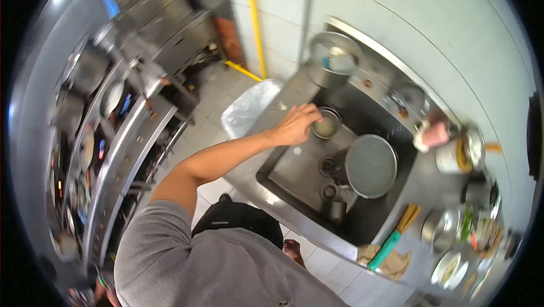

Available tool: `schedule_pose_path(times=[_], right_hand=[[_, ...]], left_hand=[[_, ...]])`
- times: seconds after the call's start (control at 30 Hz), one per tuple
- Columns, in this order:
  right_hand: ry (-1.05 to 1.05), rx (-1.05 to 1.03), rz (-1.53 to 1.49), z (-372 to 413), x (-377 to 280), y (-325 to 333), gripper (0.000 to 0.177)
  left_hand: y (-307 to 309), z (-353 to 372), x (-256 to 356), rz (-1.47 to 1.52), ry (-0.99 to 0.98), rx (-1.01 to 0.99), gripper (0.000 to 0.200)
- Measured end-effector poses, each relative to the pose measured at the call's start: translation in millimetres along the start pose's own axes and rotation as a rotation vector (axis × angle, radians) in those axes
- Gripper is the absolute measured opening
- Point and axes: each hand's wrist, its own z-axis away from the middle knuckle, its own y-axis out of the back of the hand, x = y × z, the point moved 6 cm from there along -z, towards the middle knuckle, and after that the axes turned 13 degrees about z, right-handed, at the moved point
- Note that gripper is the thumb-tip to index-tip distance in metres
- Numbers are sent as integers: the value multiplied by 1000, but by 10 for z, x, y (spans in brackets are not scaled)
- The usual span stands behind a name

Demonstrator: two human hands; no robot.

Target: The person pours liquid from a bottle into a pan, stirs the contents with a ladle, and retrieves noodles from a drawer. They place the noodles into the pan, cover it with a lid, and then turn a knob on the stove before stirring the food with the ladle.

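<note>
My left hand [297, 126] reaches over the far left part of the steel sink [289, 172]. Its fingers are curled together at the edge of a small round metal container [327, 123] with cloudy liquid in it. Whether they grip its rim or something small is not clear. Right of it in the sink stands a large round pot [371, 166], filled with greyish liquid. A small metal cup [338, 210] lies near the front wall of the basin, by the drain [327, 165]. My right hand is out of view.
A large metal pot [335, 60] stands on the sink's back corner, near the tap [396, 102]. A green-handled brush [391, 244] lies on a cloth [399, 264] at right, beside bowls and plates. A lined bin [246, 106] stands left; shelves [122, 165] hold pans.
</note>
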Motion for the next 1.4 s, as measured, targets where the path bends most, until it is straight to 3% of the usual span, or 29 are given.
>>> schedule_pose_path(times=[0.07,0.17,0.3,0.37,0.5,0.6,0.63,0.7,0.77,0.83,0.87,0.9,1.0,1.07,1.2,1.3,1.4], right_hand=[[78,130,659,205,-198,-96,17],[-69,236,905,370,-423,-178,17],[-142,248,1133,293,-856,-340,19],[-141,248,1248,186,-1066,-523,21],[-53,224,1486,-154,-1361,-1156,26],[81,190,1649,-461,-1485,-1738,30],[148,174,1700,-602,-1534,-1962,31],[304,154,1802,-912,-1588,-2387,34],[434,308,1846,-1339,-1656,-2737,32],[572,291,1974,-1927,-1788,-3084,23],[348,199,1778,-1723,-1774,-3876,18],[675,97,1820,-1951,-1807,-4209,16],[918,-97,1900,-2200,-1817,-5640,10],[873,-155,1809,-2478,-1830,-6407,10],[940,-56,1815,-3169,-1978,-7700,25],[1120,78,1879,-3554,-2051,-8622,46],[1265,190,1973,-3820,-2095,-9292,57]], left_hand=[[537,626,-164,25,68,134,7],[1278,1707,-318,-56,290,261,7],[1788,3345,-587,-222,613,457,6],[1844,4181,-670,-373,560,675,5],[1619,5869,-1011,-171,1078,613,15],[1369,6928,-1077,-203,1122,670,19],[1318,7213,-1050,-191,1231,645,13],[1171,7809,-1021,-31,1442,783,13],[1035,8299,-1004,2,1505,726,20],[1022,8615,-934,27,1608,744,19],[1091,8693,-811,29,1657,742,18],[1159,8800,-733,28,1707,741,17],[1172,9181,-731,46,1417,1044,16],[1204,9319,-774,69,1454,1089,14],[2023,9017,-509,72,1638,1017,11],[2603,8947,-516,-161,1195,1249,16],[3514,8780,-462,-13,1234,1371,15]])
